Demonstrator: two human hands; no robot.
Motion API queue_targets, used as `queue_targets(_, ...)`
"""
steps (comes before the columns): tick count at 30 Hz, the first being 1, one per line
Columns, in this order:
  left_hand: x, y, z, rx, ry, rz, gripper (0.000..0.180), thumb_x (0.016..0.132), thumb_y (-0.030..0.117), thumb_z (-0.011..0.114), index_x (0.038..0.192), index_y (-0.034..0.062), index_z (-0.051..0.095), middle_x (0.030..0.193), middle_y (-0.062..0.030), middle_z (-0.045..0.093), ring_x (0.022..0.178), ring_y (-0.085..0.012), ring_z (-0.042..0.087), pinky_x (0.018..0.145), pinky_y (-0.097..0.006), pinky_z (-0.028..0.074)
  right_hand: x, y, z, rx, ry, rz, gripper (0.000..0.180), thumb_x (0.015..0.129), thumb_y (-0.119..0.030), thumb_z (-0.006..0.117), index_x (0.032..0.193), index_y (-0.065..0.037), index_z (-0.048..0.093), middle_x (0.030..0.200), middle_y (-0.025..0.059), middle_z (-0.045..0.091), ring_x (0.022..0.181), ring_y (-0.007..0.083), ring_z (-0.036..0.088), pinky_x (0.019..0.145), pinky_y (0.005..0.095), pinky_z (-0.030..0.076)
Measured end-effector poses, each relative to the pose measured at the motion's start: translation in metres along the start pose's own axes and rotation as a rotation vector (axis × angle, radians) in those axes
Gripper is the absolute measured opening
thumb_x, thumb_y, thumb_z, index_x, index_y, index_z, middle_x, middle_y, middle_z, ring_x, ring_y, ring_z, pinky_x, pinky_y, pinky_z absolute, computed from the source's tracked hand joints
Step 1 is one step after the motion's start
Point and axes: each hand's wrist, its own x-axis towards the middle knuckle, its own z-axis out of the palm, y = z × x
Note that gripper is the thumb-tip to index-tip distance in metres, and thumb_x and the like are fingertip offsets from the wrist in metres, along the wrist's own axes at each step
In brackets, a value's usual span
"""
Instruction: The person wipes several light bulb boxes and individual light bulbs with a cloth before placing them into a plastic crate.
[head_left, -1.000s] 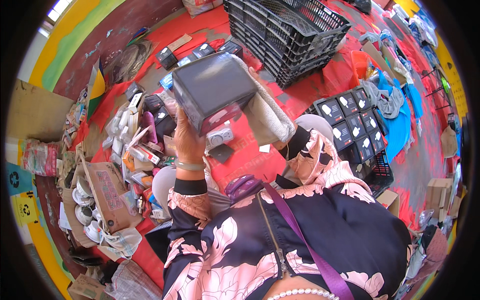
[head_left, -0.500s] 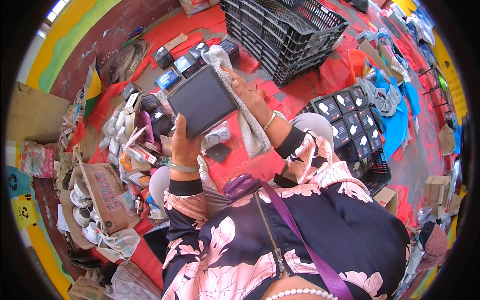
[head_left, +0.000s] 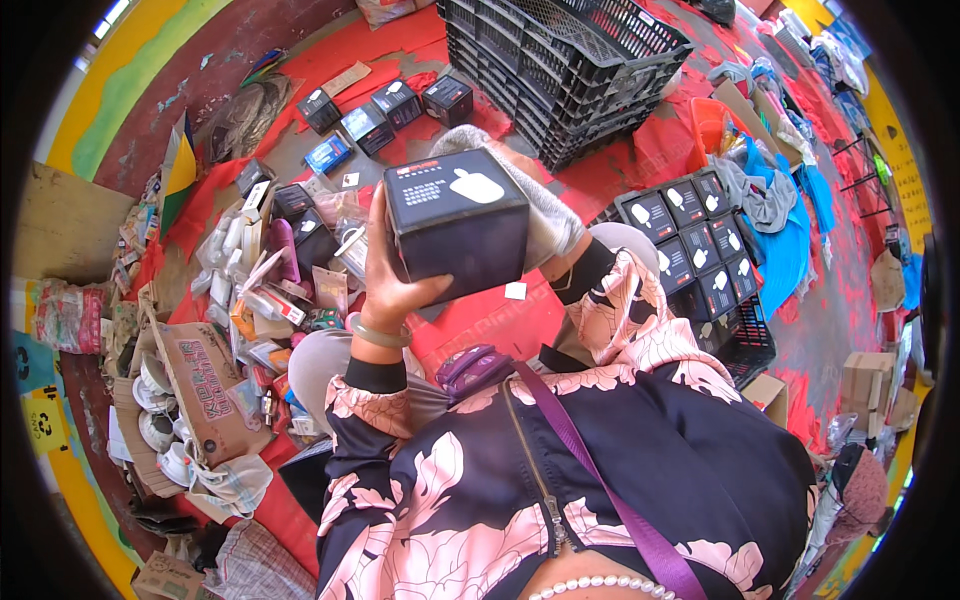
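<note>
My left hand point(head_left: 388, 280) grips a black cardboard box point(head_left: 460, 225) from its left side, thumb across the near face. White print and a white rounded shape mark the box's top. My right hand point(head_left: 515, 163) is mostly hidden behind a grey cloth point(head_left: 552, 215), which it holds against the far right side of the box. Several similar black boxes point(head_left: 397, 104) stand on the floor beyond. More of them fill a black crate point(head_left: 752, 345) to my right.
Stacked black plastic crates point(head_left: 560, 75) rise ahead. To the left lie a heap of small packages point(head_left: 265, 300) and an open carton point(head_left: 215, 390) with white round items. A purple pouch point(head_left: 475, 372) rests at my lap. Blue sheeting point(head_left: 795, 235) and an orange tub point(head_left: 712, 125) are at right.
The box has turned, so its printed top now shows instead of a plain dark face. My right hand and cloth have shifted behind its right side.
</note>
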Motion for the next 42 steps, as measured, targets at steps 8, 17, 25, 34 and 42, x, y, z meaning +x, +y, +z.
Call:
queue_targets(8, -0.008, 0.003, -0.007, 0.411, -0.018, 0.228, 0.112, 0.050, 0.012, 0.079, 0.143, 0.0004, 0.018, 0.138, -0.0157, 0.037, 0.127, -0.0289, 0.040, 0.106, -0.039, 0.031, 0.032, -0.048, -0.039, -0.388, -0.026, -0.148, 0.040, 0.098, -0.026, 0.041, 0.125, 0.003, 0.048, 0.120, 0.0134, 0.056, 0.109, 0.0203, 0.055, 0.095, 0.0311, 0.043)
queue_targets(17, -0.012, -0.010, -0.013, 0.453, 0.049, 0.190, 0.106, 0.049, 0.014, 0.080, 0.139, -0.0013, 0.026, 0.131, -0.0147, 0.043, 0.121, -0.0259, 0.043, 0.105, -0.038, 0.032, 0.029, -0.003, 0.005, -0.992, -0.395, -0.211, 0.039, 0.095, -0.023, 0.045, 0.127, -0.002, 0.050, 0.126, 0.0197, 0.053, 0.118, 0.0305, 0.050, 0.099, 0.0324, 0.039)
queue_targets(25, -0.008, 0.013, 0.000, -0.028, 0.108, -0.041, 0.094, 0.056, 0.022, 0.068, 0.140, 0.0039, 0.031, 0.129, -0.0160, 0.046, 0.119, -0.0289, 0.048, 0.103, -0.038, 0.036, 0.045, 0.003, -0.068, -0.501, -0.121, 0.330, 0.021, 0.090, -0.021, 0.053, 0.088, -0.002, 0.062, 0.078, 0.0036, 0.058, 0.069, 0.0099, 0.053, 0.063, 0.0250, 0.044)
queue_targets(34, -0.007, -0.004, -0.031, -0.957, 0.270, -0.069, 0.075, 0.078, 0.054, 0.052, 0.139, 0.0123, 0.036, 0.143, -0.0128, 0.034, 0.131, -0.0319, 0.032, 0.105, -0.060, 0.025, 0.019, -0.068, -0.031, 0.023, -0.048, -0.162, 0.033, 0.087, -0.011, 0.048, 0.115, 0.005, 0.039, 0.098, 0.0178, 0.056, 0.081, 0.0157, 0.053, 0.074, 0.0253, 0.045)
queue_targets(42, -0.012, -0.026, -0.021, -0.730, 0.337, -0.101, 0.069, 0.081, 0.051, 0.054, 0.135, 0.0108, 0.040, 0.135, -0.0124, 0.044, 0.123, -0.0284, 0.044, 0.104, -0.051, 0.034, 0.021, -0.018, 0.016, -0.180, -0.110, -0.060, 0.072, 0.087, -0.026, 0.063, 0.141, 0.003, 0.025, 0.118, 0.0111, 0.055, 0.093, 0.0156, 0.056, 0.086, 0.0276, 0.044)
